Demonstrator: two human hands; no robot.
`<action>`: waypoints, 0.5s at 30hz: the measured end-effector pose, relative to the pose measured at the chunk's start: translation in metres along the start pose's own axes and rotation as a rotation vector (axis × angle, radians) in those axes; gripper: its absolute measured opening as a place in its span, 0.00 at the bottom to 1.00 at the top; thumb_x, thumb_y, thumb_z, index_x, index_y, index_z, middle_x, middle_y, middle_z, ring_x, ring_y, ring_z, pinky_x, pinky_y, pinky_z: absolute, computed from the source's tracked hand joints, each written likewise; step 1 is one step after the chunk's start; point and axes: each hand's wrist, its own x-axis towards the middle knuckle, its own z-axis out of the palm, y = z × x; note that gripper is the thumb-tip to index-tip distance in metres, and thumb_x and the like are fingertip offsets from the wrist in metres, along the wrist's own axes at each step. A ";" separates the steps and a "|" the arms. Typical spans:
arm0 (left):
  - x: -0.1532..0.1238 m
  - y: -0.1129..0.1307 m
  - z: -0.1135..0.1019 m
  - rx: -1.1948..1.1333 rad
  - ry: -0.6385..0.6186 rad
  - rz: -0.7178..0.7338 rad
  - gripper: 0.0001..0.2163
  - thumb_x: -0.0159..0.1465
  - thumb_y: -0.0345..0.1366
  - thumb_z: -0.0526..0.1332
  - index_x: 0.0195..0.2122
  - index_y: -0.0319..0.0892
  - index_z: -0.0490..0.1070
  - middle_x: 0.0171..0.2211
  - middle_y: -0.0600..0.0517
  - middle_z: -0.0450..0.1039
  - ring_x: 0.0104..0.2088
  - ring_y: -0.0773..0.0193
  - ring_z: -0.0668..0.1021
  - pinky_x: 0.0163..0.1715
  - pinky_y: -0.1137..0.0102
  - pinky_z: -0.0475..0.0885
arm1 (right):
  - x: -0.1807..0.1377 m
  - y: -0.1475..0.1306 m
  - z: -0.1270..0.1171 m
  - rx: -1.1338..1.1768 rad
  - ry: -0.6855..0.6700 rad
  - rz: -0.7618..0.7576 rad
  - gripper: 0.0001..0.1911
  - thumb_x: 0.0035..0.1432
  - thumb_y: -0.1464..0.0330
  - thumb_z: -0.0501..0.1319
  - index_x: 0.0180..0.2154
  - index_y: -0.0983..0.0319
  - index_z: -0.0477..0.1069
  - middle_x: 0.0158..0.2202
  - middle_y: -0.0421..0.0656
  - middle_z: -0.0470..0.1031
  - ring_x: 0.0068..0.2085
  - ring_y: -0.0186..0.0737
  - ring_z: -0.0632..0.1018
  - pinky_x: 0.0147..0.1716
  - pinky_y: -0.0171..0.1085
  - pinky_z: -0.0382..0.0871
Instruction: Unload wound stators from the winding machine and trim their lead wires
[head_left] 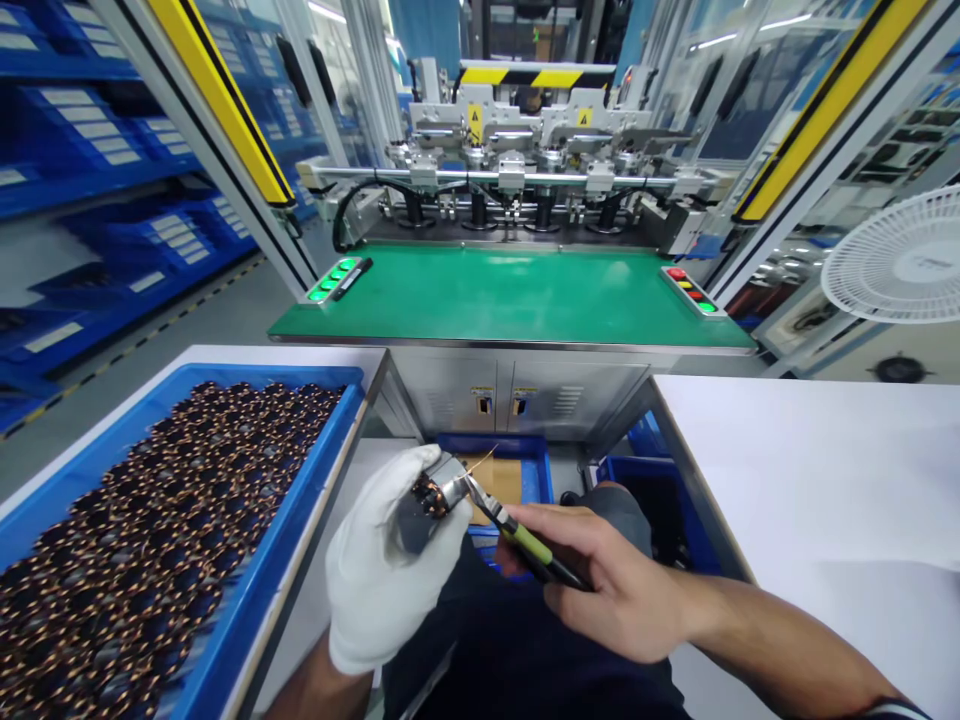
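My left hand [394,560], in a white glove, is closed around a small motor stator [444,482] with copper windings at its near end. From the stator a thin copper wire [484,460] sticks out up and to the right. My bare right hand [600,575] grips a pair of cutting pliers [529,540] with green and black handles. The jaws of the pliers meet the wire close to the stator's side; whether they are fully closed on it I cannot make out. Both hands are held above my lap.
On the left table, a blue tray [281,520] holds many copper-wound parts. Ahead is a green work surface [495,295] with button panels at both ends, before a machine [517,150]. A blue bin [536,465] stands below my hands. At right are a white table [840,470] and a fan [907,255].
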 end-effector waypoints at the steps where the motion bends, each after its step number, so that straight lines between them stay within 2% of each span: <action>1: 0.000 -0.001 -0.001 0.024 -0.006 -0.016 0.24 0.57 0.34 0.71 0.55 0.45 0.71 0.52 0.45 0.78 0.51 0.54 0.81 0.54 0.59 0.79 | 0.000 0.000 0.001 0.013 0.003 0.006 0.45 0.51 0.84 0.53 0.69 0.54 0.56 0.47 0.45 0.76 0.47 0.36 0.79 0.49 0.40 0.77; 5: -0.001 -0.002 -0.004 0.105 -0.020 -0.038 0.23 0.56 0.37 0.72 0.54 0.45 0.73 0.51 0.46 0.78 0.49 0.53 0.82 0.55 0.57 0.78 | 0.002 -0.001 0.002 0.055 0.007 0.066 0.42 0.51 0.83 0.54 0.67 0.56 0.60 0.45 0.45 0.76 0.43 0.35 0.80 0.45 0.38 0.77; 11: -0.002 0.000 -0.007 0.209 -0.054 0.026 0.22 0.59 0.36 0.70 0.55 0.46 0.73 0.52 0.47 0.78 0.50 0.55 0.81 0.55 0.59 0.77 | 0.006 -0.003 0.003 0.068 0.009 0.111 0.38 0.53 0.82 0.55 0.65 0.58 0.63 0.43 0.44 0.75 0.37 0.31 0.77 0.40 0.35 0.77; 15: 0.001 0.001 -0.008 0.282 -0.043 0.040 0.20 0.60 0.39 0.69 0.54 0.45 0.73 0.49 0.48 0.80 0.48 0.56 0.83 0.54 0.60 0.78 | 0.009 -0.002 0.004 0.024 0.021 0.134 0.37 0.52 0.81 0.55 0.63 0.59 0.66 0.40 0.42 0.74 0.35 0.30 0.75 0.37 0.31 0.73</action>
